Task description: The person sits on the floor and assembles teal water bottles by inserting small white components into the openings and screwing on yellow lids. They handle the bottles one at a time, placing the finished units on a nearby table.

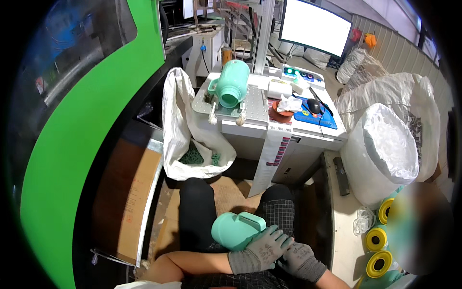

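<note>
A mint-green plastic jug (232,232) with a side handle lies across my lap, its rounded end toward the left. My left hand (261,250), in a grey knit glove, is closed over the right part of this jug. Right beside it, my right hand (302,262), gloved alike, is curled with its fingertips against the left hand's. Whatever its fingers hold is hidden. Ahead, a second mint-green jug (233,84) lies on the machine's perforated metal plate (258,110), its open mouth facing me.
A white sack (181,96) with green scraps hangs left of the bench. A label strip (272,156) hangs down its front. A monitor (315,27) and mouse (314,106) are behind. At right stand a plastic-lined sack (380,159) and several yellow-ringed green pieces (376,239). A green machine panel (72,144) borders the left.
</note>
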Demonstrator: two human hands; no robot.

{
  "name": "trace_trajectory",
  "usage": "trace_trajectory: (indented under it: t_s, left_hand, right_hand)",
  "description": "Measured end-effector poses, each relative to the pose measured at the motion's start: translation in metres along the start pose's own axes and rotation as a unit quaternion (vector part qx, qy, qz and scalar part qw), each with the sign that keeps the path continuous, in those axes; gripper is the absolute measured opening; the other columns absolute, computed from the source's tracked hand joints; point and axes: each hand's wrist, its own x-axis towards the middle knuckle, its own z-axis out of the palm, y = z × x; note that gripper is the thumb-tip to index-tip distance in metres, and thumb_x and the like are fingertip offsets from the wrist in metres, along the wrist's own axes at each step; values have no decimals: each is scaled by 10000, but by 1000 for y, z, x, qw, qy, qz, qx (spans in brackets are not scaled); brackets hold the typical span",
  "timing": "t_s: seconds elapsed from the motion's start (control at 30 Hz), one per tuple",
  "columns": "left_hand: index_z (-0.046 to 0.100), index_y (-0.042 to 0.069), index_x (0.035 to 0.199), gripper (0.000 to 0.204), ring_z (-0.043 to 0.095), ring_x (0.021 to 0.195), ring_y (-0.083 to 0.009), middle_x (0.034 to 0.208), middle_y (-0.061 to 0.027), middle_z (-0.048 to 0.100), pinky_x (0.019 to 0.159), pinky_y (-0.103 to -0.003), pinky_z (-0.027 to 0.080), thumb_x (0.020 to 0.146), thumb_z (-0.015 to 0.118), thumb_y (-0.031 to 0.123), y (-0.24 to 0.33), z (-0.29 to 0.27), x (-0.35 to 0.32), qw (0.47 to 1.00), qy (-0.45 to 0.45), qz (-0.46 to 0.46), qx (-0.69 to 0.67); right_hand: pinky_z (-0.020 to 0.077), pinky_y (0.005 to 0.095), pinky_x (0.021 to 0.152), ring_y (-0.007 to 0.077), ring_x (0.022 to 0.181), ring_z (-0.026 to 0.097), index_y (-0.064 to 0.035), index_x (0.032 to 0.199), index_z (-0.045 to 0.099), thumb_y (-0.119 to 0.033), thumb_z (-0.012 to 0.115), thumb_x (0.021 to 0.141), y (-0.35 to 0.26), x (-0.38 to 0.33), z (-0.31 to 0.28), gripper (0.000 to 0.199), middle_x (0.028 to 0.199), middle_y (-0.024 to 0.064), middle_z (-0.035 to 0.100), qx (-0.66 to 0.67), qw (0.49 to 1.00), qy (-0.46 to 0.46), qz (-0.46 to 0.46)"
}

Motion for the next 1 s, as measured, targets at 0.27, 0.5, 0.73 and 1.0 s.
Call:
trace_trajectory:
  t_s: [0.27,0.5,0.73,1.0]
  left_hand:
    - [483,80,1436,878,686,1071,-281,1156,-134,657,942,-409,562,728,900,389,-54,-70,-32,963,24,-132,-233]
    - [529,82,1443,896,661,1143,-287,1205,-115,650,975,-431,551,733,885,498,-53,-73,-60,967,80,-98,-219]
    - [559,94,1412,843,634,1201,-331,1277,-148,650,1034,-499,511,733,889,471,-56,-72,-68,959,169,-96,-206]
    - [534,76,1357,875,650,1195,-291,1286,-138,626,985,-417,570,579,933,41,-86,-78,-76,857,195,-148,-453]
  right_hand:
    - [499,404,611,248,701,664,-123,1031,715,-170,749,763,-2,-23,-30,273,749,44,663,5,966,256,-48]
    - [554,450,901,412,1024,691,71,1264,657,-86,747,787,1,82,-46,511,1117,264,697,123,834,537,-41]
    - [583,409,873,303,1093,685,-48,1477,516,-6,688,884,-6,236,-61,619,1477,218,535,339,820,462,-6]
    - [567,403,893,338,1092,679,-27,1134,705,-97,743,902,44,94,38,245,1233,196,664,238,796,538,140]
